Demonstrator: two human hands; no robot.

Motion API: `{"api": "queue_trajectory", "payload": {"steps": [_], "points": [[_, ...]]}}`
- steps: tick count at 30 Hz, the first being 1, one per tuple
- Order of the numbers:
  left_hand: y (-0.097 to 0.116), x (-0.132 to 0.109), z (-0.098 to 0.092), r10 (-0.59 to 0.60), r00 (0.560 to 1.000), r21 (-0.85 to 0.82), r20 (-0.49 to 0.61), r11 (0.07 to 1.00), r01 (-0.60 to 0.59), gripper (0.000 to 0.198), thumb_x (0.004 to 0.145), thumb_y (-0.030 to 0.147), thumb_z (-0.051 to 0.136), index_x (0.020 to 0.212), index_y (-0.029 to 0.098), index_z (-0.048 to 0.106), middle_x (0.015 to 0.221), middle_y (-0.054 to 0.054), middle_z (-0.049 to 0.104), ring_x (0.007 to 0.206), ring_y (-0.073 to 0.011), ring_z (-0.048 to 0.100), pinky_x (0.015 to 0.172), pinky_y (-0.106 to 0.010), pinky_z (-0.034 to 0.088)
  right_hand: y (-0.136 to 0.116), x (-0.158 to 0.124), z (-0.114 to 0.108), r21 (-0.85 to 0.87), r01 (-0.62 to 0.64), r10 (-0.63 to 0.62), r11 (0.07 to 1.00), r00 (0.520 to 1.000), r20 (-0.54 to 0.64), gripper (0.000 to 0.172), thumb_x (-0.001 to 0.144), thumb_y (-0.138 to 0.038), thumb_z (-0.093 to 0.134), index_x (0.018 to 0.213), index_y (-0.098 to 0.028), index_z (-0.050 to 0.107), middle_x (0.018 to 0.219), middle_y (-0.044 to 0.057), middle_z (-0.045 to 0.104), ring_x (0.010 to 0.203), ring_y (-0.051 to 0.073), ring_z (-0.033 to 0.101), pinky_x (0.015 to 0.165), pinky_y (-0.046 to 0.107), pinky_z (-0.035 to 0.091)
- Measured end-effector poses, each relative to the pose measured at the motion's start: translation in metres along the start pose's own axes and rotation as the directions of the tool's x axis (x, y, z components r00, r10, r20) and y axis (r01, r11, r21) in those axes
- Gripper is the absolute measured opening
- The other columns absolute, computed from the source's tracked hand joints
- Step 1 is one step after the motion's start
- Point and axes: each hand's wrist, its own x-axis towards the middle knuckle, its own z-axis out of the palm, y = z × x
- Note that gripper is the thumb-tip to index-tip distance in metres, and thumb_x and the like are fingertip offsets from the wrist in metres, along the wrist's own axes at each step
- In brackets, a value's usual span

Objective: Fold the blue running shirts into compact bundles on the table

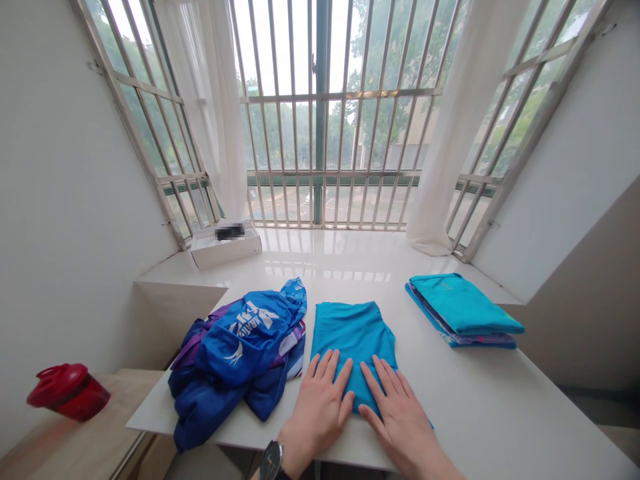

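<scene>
A folded turquoise shirt (354,333) lies on the white table (500,413) in front of me. My left hand (320,403) rests flat on its near left part, fingers stretched out, with a dark watch on the wrist. My right hand (397,410) lies flat on its near right part, fingers spread. Neither hand grips the cloth. To the left is a loose heap of blue and purple garments (240,353). At the right sits a neat stack of folded turquoise and blue clothes (463,310).
A white box (225,245) stands on the window ledge at the back left. A red lidded container (67,392) sits on a lower wooden surface at the far left. Barred windows and sheer curtains fill the back; white walls close in both sides.
</scene>
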Motion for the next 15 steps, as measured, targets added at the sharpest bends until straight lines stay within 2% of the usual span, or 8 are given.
{"api": "queue_trajectory", "payload": {"steps": [5,9,12,15], "points": [[-0.005,-0.003,0.004,-0.022,1.000,-0.018,-0.010,1.000,0.022,0.052,0.102,0.041,0.040,0.153,0.030,0.035,0.156,-0.007,0.040,0.143,-0.0279,0.037,0.116,-0.049,0.030,-0.002,-0.001,-0.005,0.020,-0.012,0.011,1.000,0.999,0.050,0.069,0.094,-0.068,0.038,0.154,-0.035,0.030,0.159,0.008,0.033,0.143,0.032,0.038,0.114,0.053,0.033],[-0.004,-0.001,0.003,-0.071,0.996,-0.127,0.056,0.989,0.077,0.058,0.100,0.033,0.044,0.155,0.025,0.030,0.160,-0.009,0.032,0.146,-0.0298,0.029,0.118,-0.053,0.026,0.012,0.004,-0.011,0.007,0.087,-0.088,0.996,0.994,0.069,0.068,0.096,-0.064,0.037,0.156,-0.034,0.026,0.160,0.008,0.031,0.144,0.029,0.036,0.114,0.050,0.033],[0.011,-0.003,0.001,-0.094,0.988,-0.254,0.124,0.959,0.123,0.060,0.095,0.025,0.046,0.153,0.021,0.032,0.163,-0.013,0.021,0.150,-0.0330,0.017,0.118,-0.058,0.023,0.033,0.012,-0.021,-0.027,0.186,-0.184,0.982,0.982,0.042,0.060,0.098,-0.057,0.040,0.153,-0.034,0.034,0.158,0.008,0.038,0.143,0.028,0.038,0.112,0.048,0.035],[0.042,-0.010,0.005,-0.064,0.988,-0.385,0.142,0.916,0.115,0.059,0.091,0.023,0.052,0.148,0.023,0.038,0.165,-0.011,0.012,0.152,-0.0357,0.005,0.119,-0.063,0.016,0.049,0.013,-0.036,-0.089,0.132,-0.142,0.987,0.984,-0.105,0.049,0.098,-0.047,0.043,0.144,-0.030,0.050,0.153,0.010,0.045,0.140,0.033,0.040,0.109,0.052,0.038]]}}
